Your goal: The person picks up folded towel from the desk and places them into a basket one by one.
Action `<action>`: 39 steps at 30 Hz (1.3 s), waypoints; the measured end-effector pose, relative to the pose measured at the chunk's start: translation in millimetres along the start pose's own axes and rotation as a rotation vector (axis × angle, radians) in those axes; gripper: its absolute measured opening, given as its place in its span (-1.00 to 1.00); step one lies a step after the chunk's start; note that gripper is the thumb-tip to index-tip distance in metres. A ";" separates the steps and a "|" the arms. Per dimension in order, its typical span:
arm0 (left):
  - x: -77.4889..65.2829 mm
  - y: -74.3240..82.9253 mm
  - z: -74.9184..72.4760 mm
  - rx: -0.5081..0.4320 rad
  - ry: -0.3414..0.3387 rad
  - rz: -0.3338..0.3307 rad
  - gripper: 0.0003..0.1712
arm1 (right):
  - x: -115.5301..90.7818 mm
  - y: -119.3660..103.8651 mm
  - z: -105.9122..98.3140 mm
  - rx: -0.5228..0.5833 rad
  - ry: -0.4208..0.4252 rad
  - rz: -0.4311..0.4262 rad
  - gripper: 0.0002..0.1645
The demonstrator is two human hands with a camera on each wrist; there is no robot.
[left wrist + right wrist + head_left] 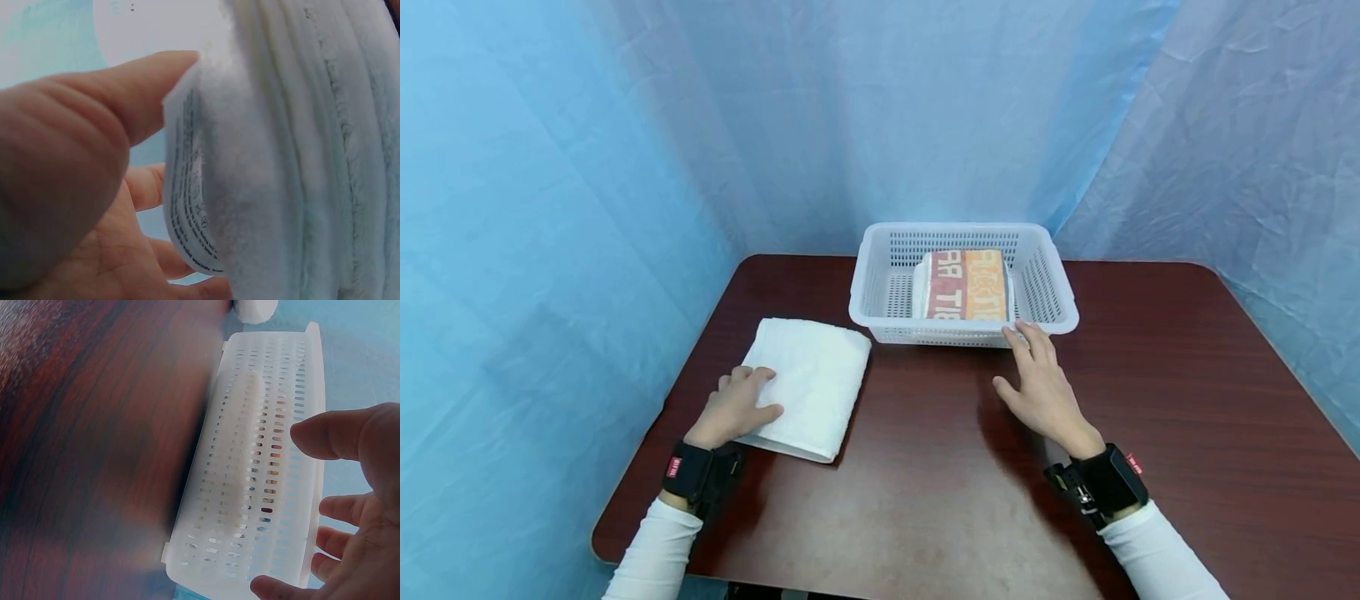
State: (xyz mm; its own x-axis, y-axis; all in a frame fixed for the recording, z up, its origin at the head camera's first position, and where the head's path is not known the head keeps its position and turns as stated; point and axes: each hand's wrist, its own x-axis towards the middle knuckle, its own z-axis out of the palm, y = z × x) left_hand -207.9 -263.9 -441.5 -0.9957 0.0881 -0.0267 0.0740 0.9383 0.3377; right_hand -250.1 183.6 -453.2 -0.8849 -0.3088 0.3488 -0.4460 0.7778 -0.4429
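A folded white towel (820, 379) lies on the left part of the table. My left hand (733, 407) rests at its left edge, thumb and fingers spread over the border. In the left wrist view a white care label (184, 194) with printed text sticks out from the stacked layers, close by the thumb. At the back stands a white perforated plastic basket (917, 333). Inside it lies a folded cloth (966, 287) with red and orange bands and pale lettering. My right hand (1045, 396) has its loosely extended fingertips right at the basket's front rim, near the right corner.
The dark red-brown wooden table (925, 483) has rounded corners. Light blue curtains (820, 125) hang close behind it and along the sides. Black straps with small camera units (1097, 483) sit on both wrists, below white sleeves.
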 end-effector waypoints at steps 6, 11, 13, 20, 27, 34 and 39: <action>-3.2 7.8 2.6 0.000 0.008 0.021 -0.32 | 0.3 -0.1 -0.7 0.001 -0.001 0.004 -0.12; -5.8 13.5 5.2 -0.004 0.011 0.017 -0.32 | 0.3 -0.8 -1.2 -0.001 -0.007 0.004 -0.12; -6.9 15.5 6.5 -0.002 0.010 0.017 -0.33 | 0.3 -0.7 -1.2 0.000 -0.010 0.004 -0.13; -11.6 24.2 11.3 0.005 0.011 0.024 -0.35 | -0.2 0.9 0.1 0.002 -0.008 0.000 -0.12; -12.6 34.2 13.8 0.004 0.040 0.052 -0.34 | 4.1 1.7 -1.7 0.001 0.012 -0.008 -0.11; -17.8 41.2 19.5 0.033 0.056 0.074 -0.34 | 1.1 1.2 0.0 0.015 -0.002 -0.009 -0.13; -20.4 46.2 22.8 0.034 0.057 0.084 -0.35 | -2.3 1.4 1.2 0.020 0.001 -0.010 -0.14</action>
State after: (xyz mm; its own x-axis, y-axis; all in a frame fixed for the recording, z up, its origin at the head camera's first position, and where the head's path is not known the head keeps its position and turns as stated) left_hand -183.0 -214.7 -446.8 -0.9874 0.1486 0.0544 0.1581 0.9392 0.3048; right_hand -248.8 184.7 -455.6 -0.8801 -0.3158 0.3544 -0.4575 0.7636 -0.4556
